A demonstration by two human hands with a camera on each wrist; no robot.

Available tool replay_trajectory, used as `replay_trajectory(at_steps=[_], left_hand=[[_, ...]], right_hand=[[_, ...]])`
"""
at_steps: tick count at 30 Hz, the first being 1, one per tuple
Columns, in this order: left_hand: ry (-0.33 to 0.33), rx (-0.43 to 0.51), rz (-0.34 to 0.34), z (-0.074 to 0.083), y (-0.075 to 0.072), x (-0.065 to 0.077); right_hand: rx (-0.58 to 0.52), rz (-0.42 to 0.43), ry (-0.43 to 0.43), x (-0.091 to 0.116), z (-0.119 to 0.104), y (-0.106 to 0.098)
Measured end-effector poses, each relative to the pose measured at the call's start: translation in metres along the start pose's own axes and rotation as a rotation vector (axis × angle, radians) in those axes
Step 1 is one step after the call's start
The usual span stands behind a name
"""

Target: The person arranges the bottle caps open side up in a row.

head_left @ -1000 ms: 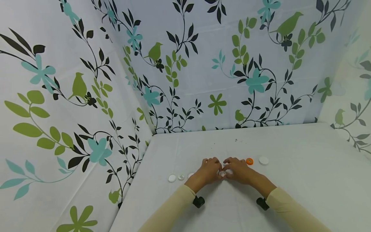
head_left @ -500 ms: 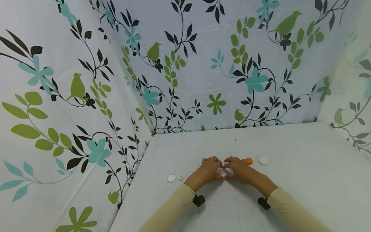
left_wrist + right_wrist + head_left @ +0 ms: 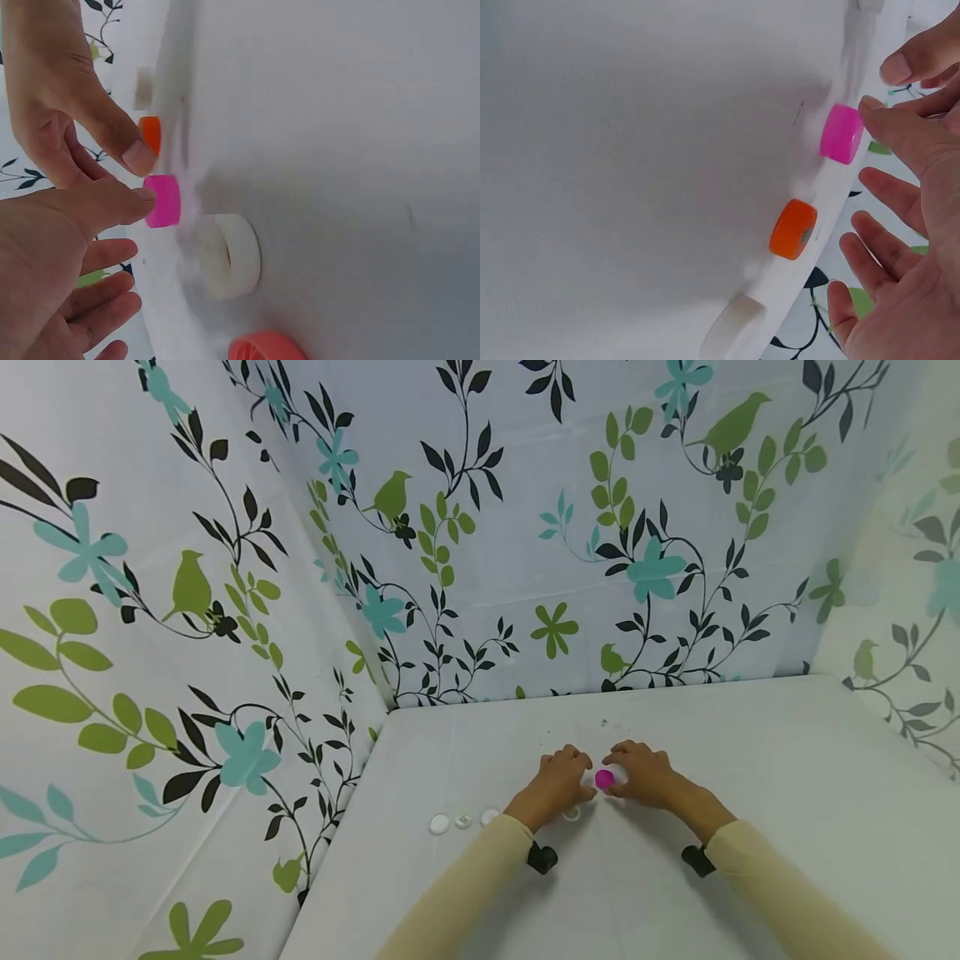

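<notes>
A bright pink bottle cap [image 3: 604, 779] sits on the white table between my two hands. My left hand [image 3: 553, 785] is spread loosely beside it; in the left wrist view its thumb tip overlaps the cap [image 3: 166, 201]. From the other side my right hand [image 3: 647, 777] reaches with bent, loose fingers, and the right wrist view has its thumb tip at the cap's edge [image 3: 842, 133]. Neither hand plainly grips it. A white cap [image 3: 572, 813], hollow in the middle, lies just below the left hand. An orange cap [image 3: 793, 229] stands near the right hand, hidden in the head view.
Several white caps lie in a row to the left, among them a round one [image 3: 438, 824] and a smaller one [image 3: 462, 820]. A coral-red cap [image 3: 266, 346] shows in the left wrist view. Beyond the orange cap is a whitish cap [image 3: 733, 330]. Patterned curtains surround the table.
Both hands have left the white cap and moved away from the body, slightly right, to the pink cap, which now shows. The right hand now covers the orange cap in the head view.
</notes>
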State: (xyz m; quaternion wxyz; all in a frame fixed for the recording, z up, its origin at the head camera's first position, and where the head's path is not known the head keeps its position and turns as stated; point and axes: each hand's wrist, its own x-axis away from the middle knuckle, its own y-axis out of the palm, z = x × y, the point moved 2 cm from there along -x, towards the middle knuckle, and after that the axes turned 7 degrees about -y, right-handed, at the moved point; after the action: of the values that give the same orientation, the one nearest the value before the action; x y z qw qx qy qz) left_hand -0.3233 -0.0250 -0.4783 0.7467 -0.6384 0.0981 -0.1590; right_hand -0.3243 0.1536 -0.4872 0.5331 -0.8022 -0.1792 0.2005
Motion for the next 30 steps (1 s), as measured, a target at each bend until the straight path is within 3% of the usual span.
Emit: replay_trajectory(at_steps=[6,15,24,30], left_hand=[[-0.035,-0.067,0.005,0.009,0.007,-0.016],[-0.053,-0.113,0.01,0.014,0.009,-0.024],[-0.035,-0.086,-0.001,0.01,0.009,-0.025],[-0.034,-0.011,-0.004,0.009,0.005,-0.026]], right_hand=[[-0.007,-0.026,0.01,-0.004,0.009,0.004],[-0.028,-0.007,0.006,-0.008,0.013,0.014],[-0.016,0.015,-0.027,-0.009,0.011,0.011],[-0.043,-0.001,0.008,-0.008,0.008,-0.001]])
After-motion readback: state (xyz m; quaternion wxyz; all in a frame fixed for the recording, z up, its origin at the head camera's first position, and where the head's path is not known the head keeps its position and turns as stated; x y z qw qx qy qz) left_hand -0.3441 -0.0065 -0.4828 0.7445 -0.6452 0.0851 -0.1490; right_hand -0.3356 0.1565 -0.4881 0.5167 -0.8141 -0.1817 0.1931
